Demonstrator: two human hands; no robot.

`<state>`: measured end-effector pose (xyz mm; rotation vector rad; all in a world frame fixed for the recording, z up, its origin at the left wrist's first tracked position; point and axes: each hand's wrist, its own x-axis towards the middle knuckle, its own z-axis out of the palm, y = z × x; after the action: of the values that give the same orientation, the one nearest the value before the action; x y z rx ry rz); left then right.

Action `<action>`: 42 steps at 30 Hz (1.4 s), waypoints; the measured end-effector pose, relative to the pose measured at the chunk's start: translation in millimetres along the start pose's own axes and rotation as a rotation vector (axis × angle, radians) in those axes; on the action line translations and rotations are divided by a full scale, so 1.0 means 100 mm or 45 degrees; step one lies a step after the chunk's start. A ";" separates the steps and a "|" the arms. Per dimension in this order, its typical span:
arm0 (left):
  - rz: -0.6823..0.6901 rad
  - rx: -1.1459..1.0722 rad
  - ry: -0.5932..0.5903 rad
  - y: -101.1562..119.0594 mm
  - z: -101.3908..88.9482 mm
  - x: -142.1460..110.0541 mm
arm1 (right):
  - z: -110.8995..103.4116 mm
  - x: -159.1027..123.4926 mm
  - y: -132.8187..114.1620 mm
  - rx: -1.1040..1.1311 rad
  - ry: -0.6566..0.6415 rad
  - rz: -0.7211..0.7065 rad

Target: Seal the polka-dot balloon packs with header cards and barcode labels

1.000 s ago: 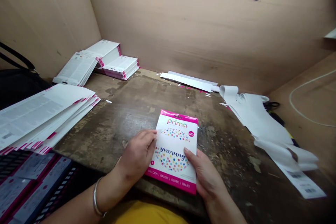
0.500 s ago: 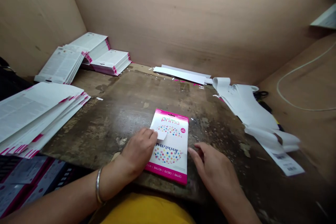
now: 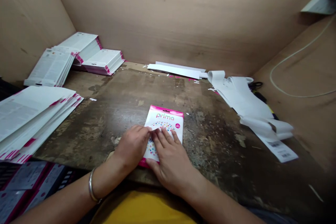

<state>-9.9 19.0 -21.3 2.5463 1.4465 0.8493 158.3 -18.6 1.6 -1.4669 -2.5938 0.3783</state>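
A flat balloon packet (image 3: pixel 168 116) with pink bands, the word "prima" and coloured dots lies face up on the table before me. My left hand (image 3: pixel 135 145) is closed at the packet's left side, thumb and fingers pinched at a small white label that is now mostly hidden. Flat across the packet's middle lies my right hand (image 3: pixel 170 157), its fingers stretched out and their tips near the left hand's. The two hands cover much of the packet's lower front.
Stacks of packets stand at the back left (image 3: pixel 101 57), with a fanned pile (image 3: pixel 39 112) at the left edge. White paper strips (image 3: pixel 175 70) lie along the back wall. A curling label strip (image 3: pixel 249 101) runs down the right, near black-handled scissors (image 3: pixel 256 84).
My right hand has moved left from beside the packet and now lies flat on it. The white label at my left fingers has become mostly hidden. The view has shifted slightly.
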 end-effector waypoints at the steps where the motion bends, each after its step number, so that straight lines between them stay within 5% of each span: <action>1: 0.028 0.020 0.000 0.01 0.00 0.00 | 0.00 0.04 -0.03 0.006 0.012 -0.001; 8: 0.104 0.061 -0.038 -0.01 0.03 -0.01 | -0.05 -0.03 0.02 0.105 0.065 0.087; 14: 0.045 0.129 -0.105 0.02 0.02 0.00 | -0.09 -0.25 0.15 0.028 -0.084 0.123; 20: 0.031 0.158 -0.149 0.05 -0.02 0.04 | -0.05 -0.15 0.09 0.044 -0.116 0.114; 31: 0.109 0.195 -0.116 0.03 0.02 -0.01 | -0.02 -0.08 0.09 0.140 -0.069 0.043; 42: 0.187 0.217 -0.177 0.06 -0.01 0.00 | 0.12 -0.13 0.16 0.239 0.161 -0.014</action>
<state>-6.2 15.9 -18.4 2.8024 1.3588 0.5736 175.4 -24.1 -14.7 -1.3667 -2.3949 0.4956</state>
